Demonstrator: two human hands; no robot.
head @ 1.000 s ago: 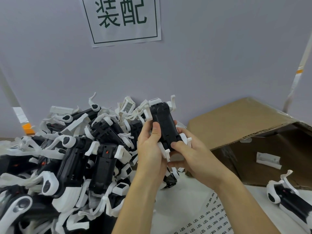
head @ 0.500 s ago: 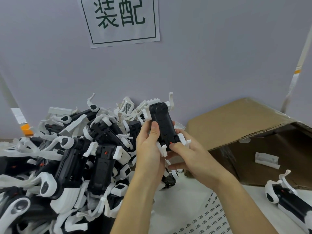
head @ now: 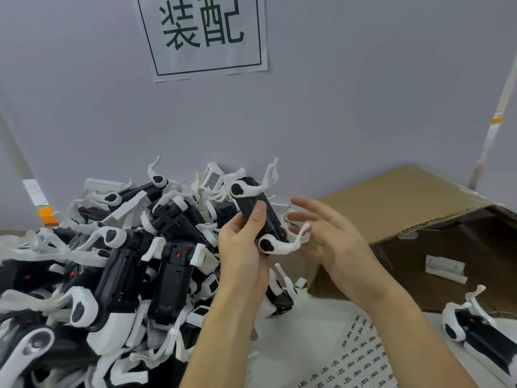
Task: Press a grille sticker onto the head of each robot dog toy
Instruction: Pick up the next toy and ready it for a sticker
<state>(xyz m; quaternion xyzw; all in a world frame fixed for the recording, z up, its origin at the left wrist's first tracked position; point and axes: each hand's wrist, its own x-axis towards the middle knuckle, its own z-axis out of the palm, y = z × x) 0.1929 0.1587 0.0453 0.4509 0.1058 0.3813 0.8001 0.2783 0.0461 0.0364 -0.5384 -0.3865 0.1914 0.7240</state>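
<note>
The left hand (head: 242, 247) gripped a black-and-white plastic robot dog toy (head: 258, 218) upright, probably to expose its head; the right hand (head: 333, 242) hovered beside it, fingers spread and empty.

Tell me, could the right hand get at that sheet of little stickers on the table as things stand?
Probably yes. The right hand is open and holds nothing, and the sticker sheet lies flat below it with nothing on top. Only the person's own forearm crosses above part of it.

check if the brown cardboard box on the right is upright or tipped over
Tipped on its side. The brown cardboard box has its opening facing the camera, and a white plastic part rests on its lower inner wall.
</note>
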